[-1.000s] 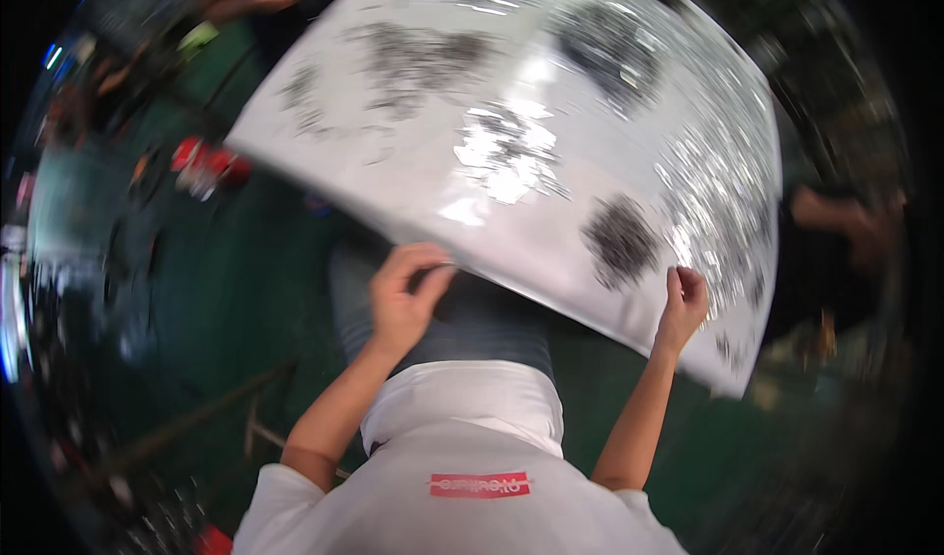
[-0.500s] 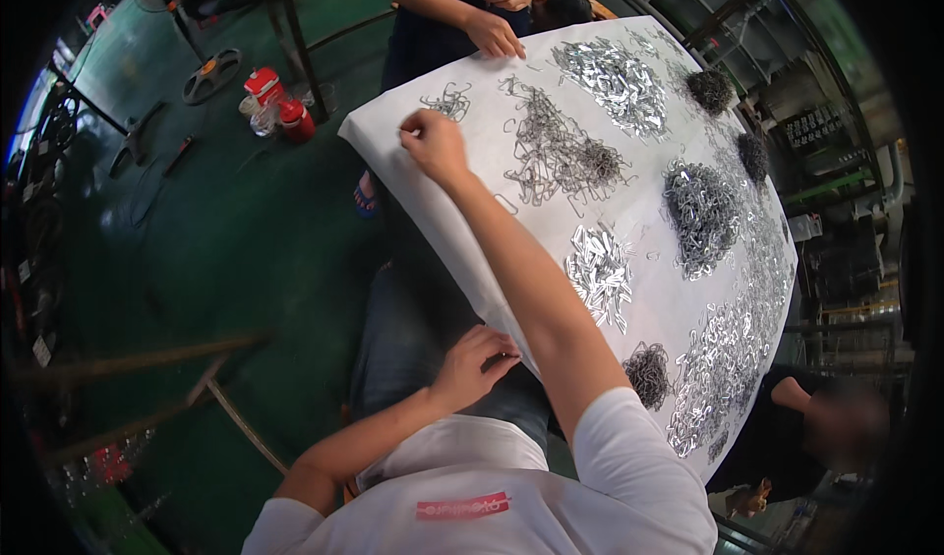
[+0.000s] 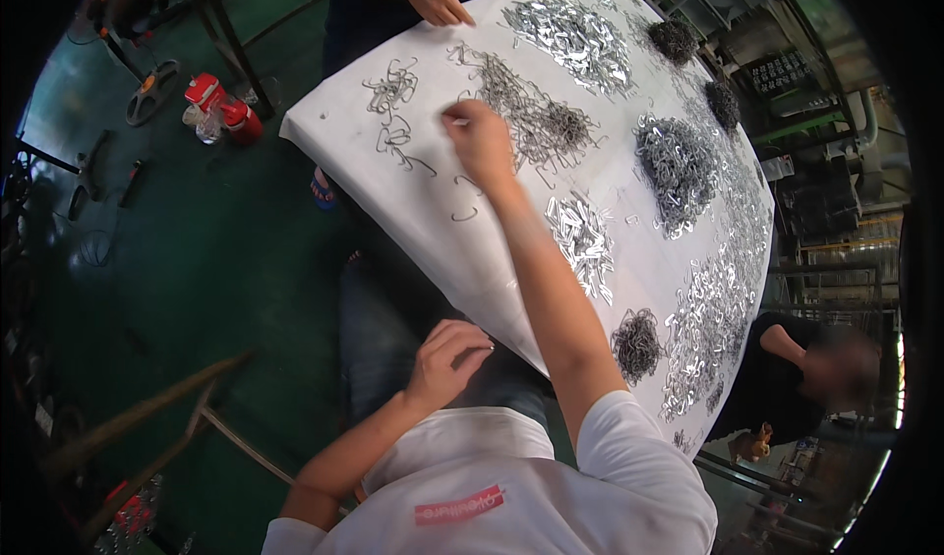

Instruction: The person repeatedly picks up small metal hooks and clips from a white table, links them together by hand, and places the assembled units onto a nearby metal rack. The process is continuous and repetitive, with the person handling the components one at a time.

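My right hand (image 3: 480,134) reaches far out over the white table (image 3: 413,221). Its fingers are pinched together on a thin wire hook at the left edge of a grey heap of wire hooks (image 3: 536,113). Loose bent hooks (image 3: 393,91) lie to its left, and a single hook (image 3: 464,213) lies nearer me. My left hand (image 3: 447,358) rests low on my lap just below the table's near edge, fingers loosely curled, with nothing in it.
More heaps sit on the table: shiny clips (image 3: 580,39), a grey pile (image 3: 674,162), a small bright pile (image 3: 582,242), a dark coil pile (image 3: 637,344). Another person's hand (image 3: 438,4) rests at the far edge. A person (image 3: 806,358) sits at right. Red containers (image 3: 221,113) stand on the green floor.
My right hand let go of the table's edge and stretched out to the grey heap. My left hand dropped from the edge to my lap. The view now looks down on the whole table.
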`<act>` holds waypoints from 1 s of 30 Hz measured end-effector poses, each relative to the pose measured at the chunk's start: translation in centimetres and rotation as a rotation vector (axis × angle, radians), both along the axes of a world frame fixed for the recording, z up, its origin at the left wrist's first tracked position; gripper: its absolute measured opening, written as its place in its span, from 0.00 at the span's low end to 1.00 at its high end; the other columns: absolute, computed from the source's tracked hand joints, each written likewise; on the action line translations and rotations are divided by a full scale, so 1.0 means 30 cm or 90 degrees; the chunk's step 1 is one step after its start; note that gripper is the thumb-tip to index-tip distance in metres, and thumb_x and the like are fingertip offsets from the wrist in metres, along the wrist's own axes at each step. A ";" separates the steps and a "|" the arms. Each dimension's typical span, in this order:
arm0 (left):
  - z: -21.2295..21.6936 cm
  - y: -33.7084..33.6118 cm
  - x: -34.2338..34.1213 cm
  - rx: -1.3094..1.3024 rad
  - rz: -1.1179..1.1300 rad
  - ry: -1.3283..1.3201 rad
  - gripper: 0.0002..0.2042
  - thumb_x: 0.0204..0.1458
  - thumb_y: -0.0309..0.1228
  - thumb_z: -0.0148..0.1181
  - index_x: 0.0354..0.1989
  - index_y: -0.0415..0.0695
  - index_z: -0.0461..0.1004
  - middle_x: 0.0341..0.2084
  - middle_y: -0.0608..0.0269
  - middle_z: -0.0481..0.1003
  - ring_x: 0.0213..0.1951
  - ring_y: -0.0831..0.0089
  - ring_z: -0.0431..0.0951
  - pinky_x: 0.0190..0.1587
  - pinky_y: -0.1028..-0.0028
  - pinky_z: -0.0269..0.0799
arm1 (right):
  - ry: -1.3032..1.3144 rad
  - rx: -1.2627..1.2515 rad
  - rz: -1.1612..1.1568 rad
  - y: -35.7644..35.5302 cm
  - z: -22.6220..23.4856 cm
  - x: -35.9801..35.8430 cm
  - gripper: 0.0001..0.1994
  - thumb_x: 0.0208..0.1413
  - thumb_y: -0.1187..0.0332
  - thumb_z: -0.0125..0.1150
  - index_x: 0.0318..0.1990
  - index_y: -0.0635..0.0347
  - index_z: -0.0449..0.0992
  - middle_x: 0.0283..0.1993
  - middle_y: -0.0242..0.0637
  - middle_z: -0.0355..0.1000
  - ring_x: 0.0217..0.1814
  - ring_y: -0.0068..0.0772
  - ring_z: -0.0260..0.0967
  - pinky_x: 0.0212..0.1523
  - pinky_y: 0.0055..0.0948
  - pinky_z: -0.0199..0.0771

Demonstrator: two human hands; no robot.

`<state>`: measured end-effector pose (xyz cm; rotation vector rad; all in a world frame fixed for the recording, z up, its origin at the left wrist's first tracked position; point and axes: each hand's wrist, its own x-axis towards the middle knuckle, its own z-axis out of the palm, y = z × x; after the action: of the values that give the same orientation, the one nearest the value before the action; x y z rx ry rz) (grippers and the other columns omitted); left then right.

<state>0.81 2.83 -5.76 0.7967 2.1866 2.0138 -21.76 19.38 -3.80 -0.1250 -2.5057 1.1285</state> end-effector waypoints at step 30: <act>0.122 0.014 0.127 -0.037 0.071 -0.021 0.07 0.44 0.18 0.65 0.32 0.39 0.77 0.32 0.60 0.78 0.37 0.66 0.77 0.40 0.71 0.72 | -0.198 -0.700 0.018 -0.039 0.154 1.058 0.04 0.57 0.72 0.60 0.37 0.62 0.74 0.40 0.28 0.68 0.41 0.18 0.65 0.41 0.19 0.64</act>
<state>4.62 3.24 -2.09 0.6442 2.3080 1.9864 9.98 18.21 0.82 -0.5824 -1.7912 2.5072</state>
